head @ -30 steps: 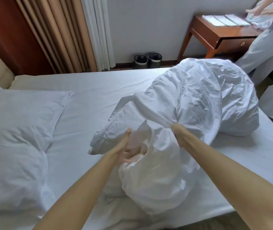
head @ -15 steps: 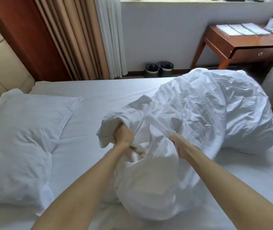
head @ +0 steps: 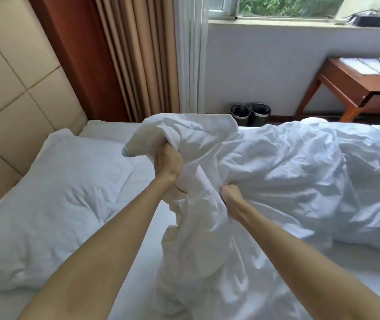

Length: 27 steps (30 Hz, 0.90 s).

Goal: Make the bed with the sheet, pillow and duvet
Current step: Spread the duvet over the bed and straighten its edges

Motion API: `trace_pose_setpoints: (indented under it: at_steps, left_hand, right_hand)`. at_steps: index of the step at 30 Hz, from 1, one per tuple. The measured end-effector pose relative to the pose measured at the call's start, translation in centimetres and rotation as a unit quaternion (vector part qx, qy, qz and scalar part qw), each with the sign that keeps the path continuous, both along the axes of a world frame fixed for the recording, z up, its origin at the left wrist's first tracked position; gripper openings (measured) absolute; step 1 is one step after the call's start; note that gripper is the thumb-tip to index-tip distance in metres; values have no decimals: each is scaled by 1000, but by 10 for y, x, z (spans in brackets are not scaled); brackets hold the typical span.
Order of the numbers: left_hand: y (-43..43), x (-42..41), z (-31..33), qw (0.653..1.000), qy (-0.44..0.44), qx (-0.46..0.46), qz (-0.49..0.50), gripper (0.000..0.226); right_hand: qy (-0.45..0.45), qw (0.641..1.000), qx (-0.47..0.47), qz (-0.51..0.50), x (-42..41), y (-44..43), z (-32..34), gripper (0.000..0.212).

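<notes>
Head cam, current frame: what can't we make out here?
Head view:
- Fingertips of the left hand and right hand: buried in folds of the crumpled white duvet.
- White bed sheet: hidden where the duvet lies on it.
- Brown wooden side table: cut off by the right edge.
- Two dark round bins: bases hidden behind the bed.
- Dark item on the windowsill: too small to identify.

Bare sheet (head: 154,239) lies between pillow (head: 53,204) and duvet (head: 288,181)

Tan curtains (head: 138,54), window (head: 288,5) — desk (head: 346,86) w/ papers (head: 369,65)
</notes>
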<state>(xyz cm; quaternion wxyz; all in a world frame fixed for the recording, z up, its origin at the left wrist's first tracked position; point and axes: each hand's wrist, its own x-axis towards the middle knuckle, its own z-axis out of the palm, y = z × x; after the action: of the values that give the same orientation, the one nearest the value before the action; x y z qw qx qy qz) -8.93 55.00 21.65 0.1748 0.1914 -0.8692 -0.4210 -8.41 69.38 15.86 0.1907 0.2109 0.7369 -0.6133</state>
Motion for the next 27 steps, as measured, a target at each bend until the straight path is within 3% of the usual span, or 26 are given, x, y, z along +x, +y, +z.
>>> trace_pose_setpoints:
  at_steps: [7, 15, 17, 19, 21, 23, 25, 27]
  left_hand:
    - [-155, -48, 27, 997, 3, 18, 72, 34]
    - [-321, -119, 47, 982, 1, 48, 183, 32]
    - [-350, -148, 52, 980, 13, 94, 174, 35]
    - [-376, -184, 54, 975, 49, 200, 85, 47]
    - [-395, -214, 56, 950, 70, 304, -16, 69]
    - [-406, -233, 48, 947, 45, 314, -42, 72]
    - [-410, -238, 23, 952, 7, 305, -25, 70]
    - [-400, -231, -16, 946, -58, 317, -17, 70]
  right_hand:
    - [51, 998, 20, 44, -44, -148, 43, 35]
    - [92, 991, -1, 97, -131, -322, 62, 19]
    - [92, 991, -20, 90, -166, -352, 62, 16]
    - [107, 990, -45, 74, -207, -369, 64, 18]
    - [111, 980, -128, 107, -248, -375, 63, 23]
    - [90, 964, -200, 154, -285, -374, 52, 43]
    - [57, 976, -135, 163, -309, -372, 27, 61]
    - [27, 983, -73, 168, -317, -369, -11, 57]
